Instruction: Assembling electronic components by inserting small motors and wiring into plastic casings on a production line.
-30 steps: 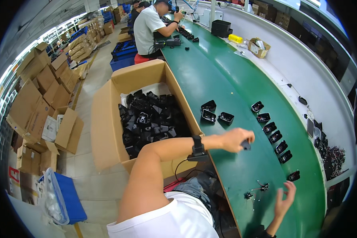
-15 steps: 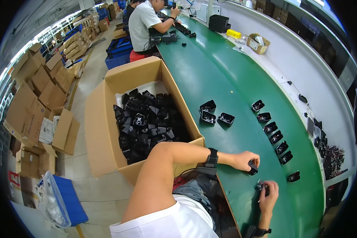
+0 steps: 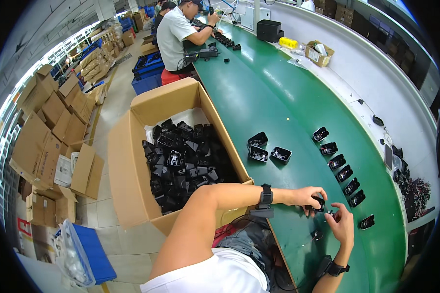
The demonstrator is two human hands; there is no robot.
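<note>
Above the green workbench (image 3: 303, 168), my left hand (image 3: 305, 197) is closed around a small black plastic housing (image 3: 319, 203), its open side tilted toward my right hand. My right hand (image 3: 343, 223) is pinched beside it, with a tiny part at the fingertips that I cannot make out. Below the hands lies a small dark piece with a thin wire (image 3: 317, 236). Further right, several black housings (image 3: 344, 173) with parts inside stand in a slanting row. Left of my hands are three more open housings, one of them a front housing (image 3: 258, 154).
A large open cardboard box (image 3: 225, 146) full of black housings stands at the bench's left edge. Toward the far end a person (image 3: 173, 36) works at the bench. Loose wires and small parts (image 3: 415, 195) lie along the right side. Empty cartons (image 3: 39, 146) sit on the floor.
My right hand has moved up and away from the bench surface, close to my left hand. The left hand has turned the housing so that its inside shows. A wired piece now lies uncovered below.
</note>
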